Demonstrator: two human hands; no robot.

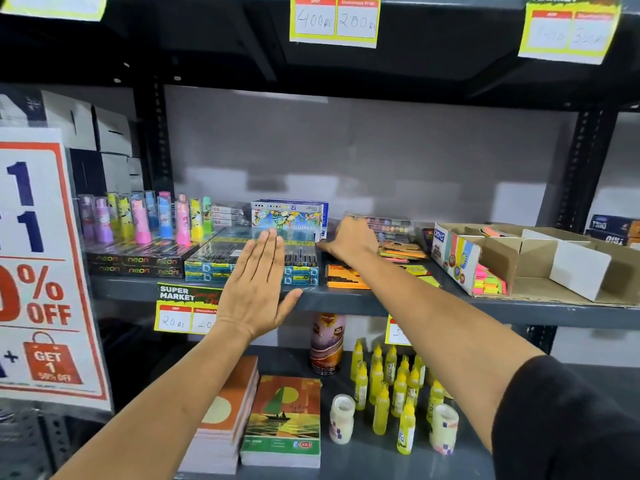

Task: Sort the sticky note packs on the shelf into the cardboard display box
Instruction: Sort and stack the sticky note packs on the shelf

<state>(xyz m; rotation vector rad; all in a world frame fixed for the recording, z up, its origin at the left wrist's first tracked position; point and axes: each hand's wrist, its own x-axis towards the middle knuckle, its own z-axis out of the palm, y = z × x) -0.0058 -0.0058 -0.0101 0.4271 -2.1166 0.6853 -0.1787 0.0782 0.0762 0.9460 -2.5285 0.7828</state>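
Reaching across a grey metal shelf (346, 299) in a stationery shop, a person sorts stock: the left hand (256, 292) hovers flat, fingers straight and pressed together, thumb out, in front of the stacked blue cellophane-wrapped pen boxes (242, 265) and holding nothing. Farther in, the right hand (349, 240) lies palm down on the loose pile of glossy sticky note packs (401, 252), its fingers curled over the pile; whether they have pinched a pack cannot be told. An orange pack (346, 277) and yellow ones lie flat at the shelf's front edge. Just right of the pile stands the brown corrugated cardboard display box (533, 258), printed at one end, with white card dividers; neon pink and yellow pads already fill its near compartment, while the others look mostly bare. The pick-up stage appears under way. Next would likely come closing on one slippery, film-wrapped pack and carrying it right into a free compartment.
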